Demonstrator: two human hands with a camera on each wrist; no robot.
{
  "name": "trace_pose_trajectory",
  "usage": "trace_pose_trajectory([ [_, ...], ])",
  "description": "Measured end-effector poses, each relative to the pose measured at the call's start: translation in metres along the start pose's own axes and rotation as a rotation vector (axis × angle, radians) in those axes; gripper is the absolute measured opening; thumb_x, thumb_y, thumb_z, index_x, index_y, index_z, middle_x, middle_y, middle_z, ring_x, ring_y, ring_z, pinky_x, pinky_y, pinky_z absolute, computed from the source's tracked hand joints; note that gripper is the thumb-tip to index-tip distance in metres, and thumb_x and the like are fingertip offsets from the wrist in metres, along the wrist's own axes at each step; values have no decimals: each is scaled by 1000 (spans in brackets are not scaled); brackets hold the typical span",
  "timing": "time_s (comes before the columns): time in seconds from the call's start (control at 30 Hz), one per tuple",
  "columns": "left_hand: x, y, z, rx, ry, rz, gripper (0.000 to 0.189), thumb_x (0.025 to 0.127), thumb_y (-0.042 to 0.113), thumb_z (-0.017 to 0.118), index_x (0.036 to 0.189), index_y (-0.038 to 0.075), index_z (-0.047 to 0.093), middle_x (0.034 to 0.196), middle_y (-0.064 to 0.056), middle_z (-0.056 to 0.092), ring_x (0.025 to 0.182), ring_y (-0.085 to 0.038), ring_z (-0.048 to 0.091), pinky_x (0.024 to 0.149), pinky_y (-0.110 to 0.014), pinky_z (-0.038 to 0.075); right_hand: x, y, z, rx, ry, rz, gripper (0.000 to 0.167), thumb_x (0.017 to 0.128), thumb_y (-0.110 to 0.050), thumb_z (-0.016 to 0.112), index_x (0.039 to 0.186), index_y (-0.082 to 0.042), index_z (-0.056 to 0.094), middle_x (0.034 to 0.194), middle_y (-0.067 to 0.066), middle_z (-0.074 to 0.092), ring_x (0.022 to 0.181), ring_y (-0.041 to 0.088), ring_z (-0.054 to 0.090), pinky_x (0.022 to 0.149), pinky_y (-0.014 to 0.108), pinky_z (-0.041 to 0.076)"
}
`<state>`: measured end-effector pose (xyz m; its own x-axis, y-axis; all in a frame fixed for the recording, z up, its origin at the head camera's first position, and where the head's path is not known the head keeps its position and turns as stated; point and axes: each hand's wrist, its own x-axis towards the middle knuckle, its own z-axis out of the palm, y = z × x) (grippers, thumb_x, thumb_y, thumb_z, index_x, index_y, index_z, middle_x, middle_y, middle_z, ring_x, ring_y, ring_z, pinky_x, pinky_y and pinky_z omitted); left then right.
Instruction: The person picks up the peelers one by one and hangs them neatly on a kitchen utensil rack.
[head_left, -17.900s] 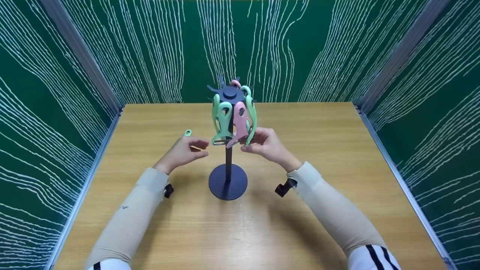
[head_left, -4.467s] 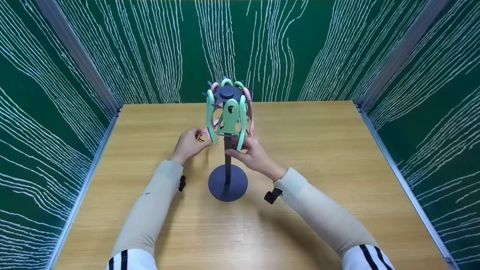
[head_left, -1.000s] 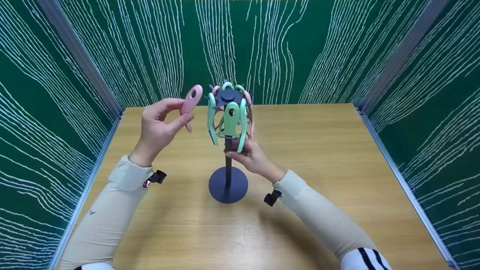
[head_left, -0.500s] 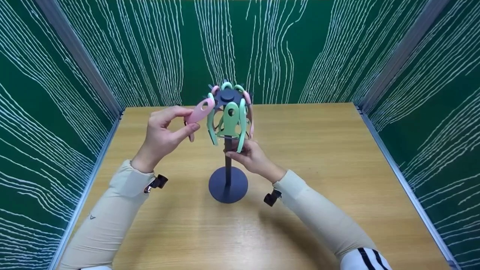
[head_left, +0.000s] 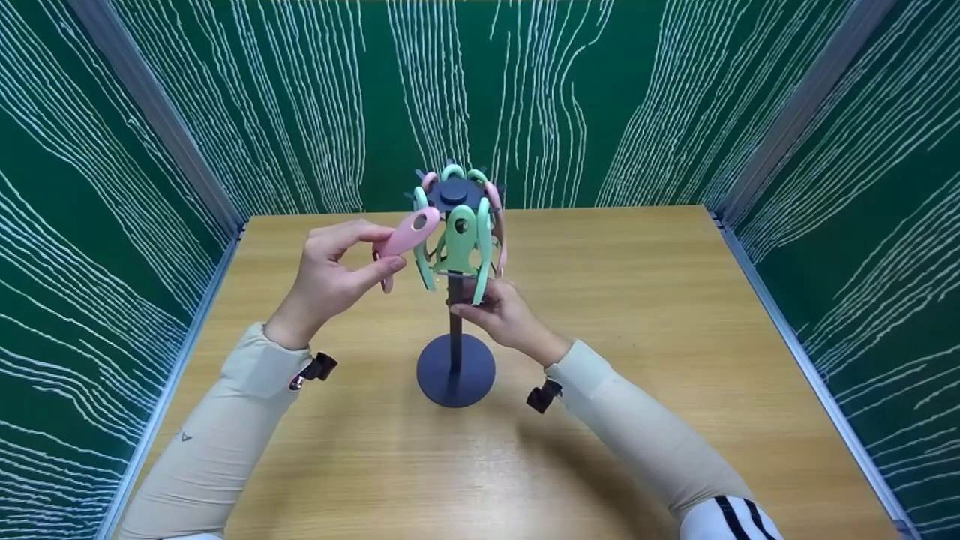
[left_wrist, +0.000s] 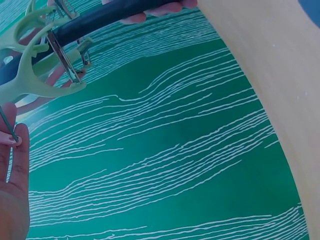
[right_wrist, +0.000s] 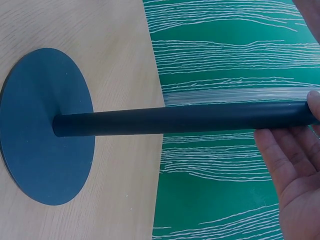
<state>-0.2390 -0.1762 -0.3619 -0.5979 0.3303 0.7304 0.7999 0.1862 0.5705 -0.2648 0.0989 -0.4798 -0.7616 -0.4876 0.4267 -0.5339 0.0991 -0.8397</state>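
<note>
My left hand (head_left: 326, 270) pinches a pink peeler (head_left: 409, 231) between thumb and fingers. Its holed handle end points up and right, close to the left side of the dark stand's hooked top (head_left: 453, 193); whether it touches a hook cannot be told. Green and pink peelers hang around that top, among them a green peeler (head_left: 459, 240) facing me. In the left wrist view, a forked green peeler (left_wrist: 30, 75) shows a metal blade. Under the hanging peelers, my right hand (head_left: 504, 311) holds the stand's pole (right_wrist: 175, 118), with fingers and thumb against it.
The stand's round base (head_left: 455, 390) rests on the wooden table (head_left: 600, 442). Green panels with white wavy lines (head_left: 300, 97) rise behind and at both sides. Metal posts (head_left: 787, 112) stand at the back corners.
Over the last second my left hand has moved right and down, bringing the pink peeler's handle to the stand's top and tilting it more. The right hand stays at the pole.
</note>
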Motion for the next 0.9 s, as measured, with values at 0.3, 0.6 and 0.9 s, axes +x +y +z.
trace_pose_trajectory([
  [0.3, -2, 0, 4, 55, 11, -20, 31, 89, 10, 91, 115, -2, 79, 107, -18, 81, 100, -10, 73, 96, -25, 58, -1, -1, 0, -11, 11, 15, 16, 100, -2, 76, 113, 7, 75, 108, 24, 75, 91, 19, 72, 86, 25, 64],
  [0.6, -5, -2, 8, 41, 28, -33, 36, 91, 24, 91, 114, -1, 79, 111, -19, 81, 111, -5, 75, 109, -29, 57, -1, -1, -1, 14, -2, 52, 23, 102, -3, 74, 121, 9, 72, 112, 24, 73, 92, 21, 69, 86, 23, 62],
  [0.9, -11, -19, 9, 8, 52, -78, 27, 94, 12, 85, 117, -1, 79, 110, -20, 81, 107, -7, 73, 104, -28, 58, -2, 1, -1, -18, 2, -17, 16, 100, 2, 74, 114, 10, 73, 107, 26, 76, 90, 22, 74, 84, 23, 64],
])
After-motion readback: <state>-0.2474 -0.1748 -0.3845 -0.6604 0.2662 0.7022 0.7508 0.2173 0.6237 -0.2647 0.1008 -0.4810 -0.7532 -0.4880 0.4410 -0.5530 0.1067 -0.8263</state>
